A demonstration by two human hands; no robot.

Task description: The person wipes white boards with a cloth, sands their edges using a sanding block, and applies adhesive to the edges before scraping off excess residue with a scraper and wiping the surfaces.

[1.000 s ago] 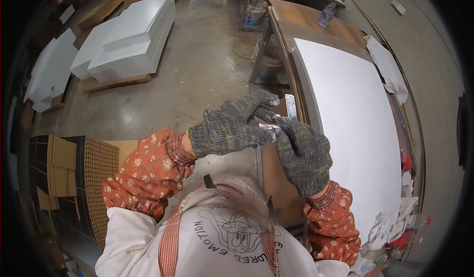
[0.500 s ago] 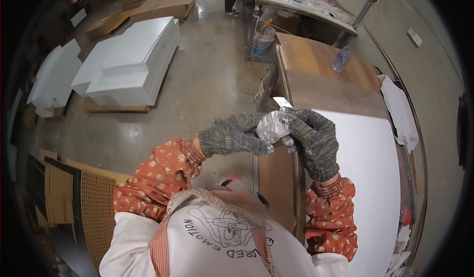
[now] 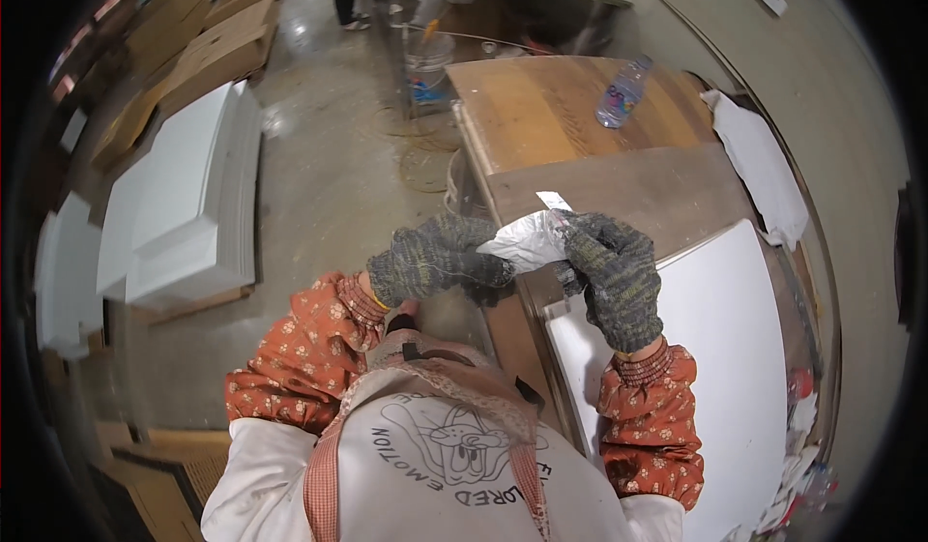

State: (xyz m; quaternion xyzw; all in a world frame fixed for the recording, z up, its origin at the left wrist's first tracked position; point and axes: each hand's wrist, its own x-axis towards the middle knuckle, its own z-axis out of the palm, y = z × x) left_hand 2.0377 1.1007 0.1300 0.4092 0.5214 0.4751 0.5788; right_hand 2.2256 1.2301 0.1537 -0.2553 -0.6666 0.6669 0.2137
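Keeps clear of a stack of flat white panels [image 3: 174, 213] at the frame's left, and near the centre pinches with the left hand [image 3: 435, 257], in a grey-green knit glove, the narrower left end of a crumpled, glossy, silvery-white thin sheet [image 3: 530, 240], finely creased and bulging at the middle. Grips its right edge with the likewise gloved right hand [image 3: 616, 269], fingers curled in, beside a large smooth white panel [image 3: 730, 339] at the frame's right.
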